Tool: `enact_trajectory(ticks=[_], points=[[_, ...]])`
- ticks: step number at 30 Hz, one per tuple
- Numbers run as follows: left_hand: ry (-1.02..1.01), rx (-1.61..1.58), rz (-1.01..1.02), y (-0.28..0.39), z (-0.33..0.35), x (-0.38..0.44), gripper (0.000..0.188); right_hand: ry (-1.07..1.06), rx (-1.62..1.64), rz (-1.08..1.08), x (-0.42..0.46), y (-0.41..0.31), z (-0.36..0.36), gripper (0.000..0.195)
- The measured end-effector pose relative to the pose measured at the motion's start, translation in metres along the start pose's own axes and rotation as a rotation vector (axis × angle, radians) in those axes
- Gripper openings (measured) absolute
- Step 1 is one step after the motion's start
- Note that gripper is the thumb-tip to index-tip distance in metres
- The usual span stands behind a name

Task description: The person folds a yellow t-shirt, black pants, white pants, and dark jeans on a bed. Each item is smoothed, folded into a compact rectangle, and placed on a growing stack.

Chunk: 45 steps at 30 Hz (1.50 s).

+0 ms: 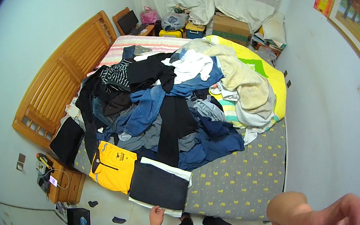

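Observation:
My left hand (157,216) is at the near edge of the bed, its fingertips at the border of a white folded cloth (170,213). A folded black garment (159,186) lies flat on top of that cloth. To its left a yellow zip-neck shirt (115,164) with grey trim is spread flat. My right hand (346,211) is raised close to the camera at the lower right, away from the bed. Its fingers look bent and partly cut off by the frame, and nothing shows in them.
A heap of clothes with blue jeans (146,108), a white shirt (190,65) and black garments covers the bed's middle. A beige blanket (242,82) lies at right. A wooden nightstand (66,182) and a black box (79,221) stand left. Dark socks (119,219) lie on the floor.

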State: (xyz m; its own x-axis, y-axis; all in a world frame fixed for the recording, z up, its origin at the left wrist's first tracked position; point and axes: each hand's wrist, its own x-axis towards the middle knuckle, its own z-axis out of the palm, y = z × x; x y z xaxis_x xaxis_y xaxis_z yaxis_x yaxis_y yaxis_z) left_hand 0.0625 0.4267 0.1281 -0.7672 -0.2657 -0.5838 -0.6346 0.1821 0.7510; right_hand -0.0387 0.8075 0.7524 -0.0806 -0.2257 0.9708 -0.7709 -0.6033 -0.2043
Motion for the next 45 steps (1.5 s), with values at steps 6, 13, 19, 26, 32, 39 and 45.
enact_trajectory(ticks=[6, 13, 19, 26, 32, 39, 45], points=[[0.103, -0.171, -0.059, 0.044, 0.013, -0.042, 0.043, 0.353, -0.215, -0.137, -0.021, 0.006, -0.027, 0.013], [-0.030, -0.268, -0.061, 0.147, 0.047, 0.017, 0.041, 0.227, -0.143, 0.982, -0.186, 0.096, -0.050, 0.029], [-0.107, -0.347, 0.088, 0.285, 0.063, 0.185, 0.040, 0.357, -0.442, 2.379, -0.530, -0.028, 0.040, 0.019], [0.135, -0.897, 0.284, 0.498, 0.046, 0.404, 0.052, 0.812, -0.454, 2.870, -0.520, -0.198, 0.075, 0.030], [0.363, -0.616, 0.369, 0.554, 0.034, 0.527, 0.069, 0.946, -0.515, 2.827, -0.462, -0.184, 0.085, 0.030], [0.671, -0.341, 0.611, 0.587, -0.006, 0.546, 0.045, 0.813, -0.472, 2.778, -0.480, -0.160, 0.086, 0.032], [0.140, -0.186, 0.994, 0.602, 0.086, 0.336, 0.035, 0.784, -0.626, 2.569, -0.499, -0.159, 0.095, 0.038]])
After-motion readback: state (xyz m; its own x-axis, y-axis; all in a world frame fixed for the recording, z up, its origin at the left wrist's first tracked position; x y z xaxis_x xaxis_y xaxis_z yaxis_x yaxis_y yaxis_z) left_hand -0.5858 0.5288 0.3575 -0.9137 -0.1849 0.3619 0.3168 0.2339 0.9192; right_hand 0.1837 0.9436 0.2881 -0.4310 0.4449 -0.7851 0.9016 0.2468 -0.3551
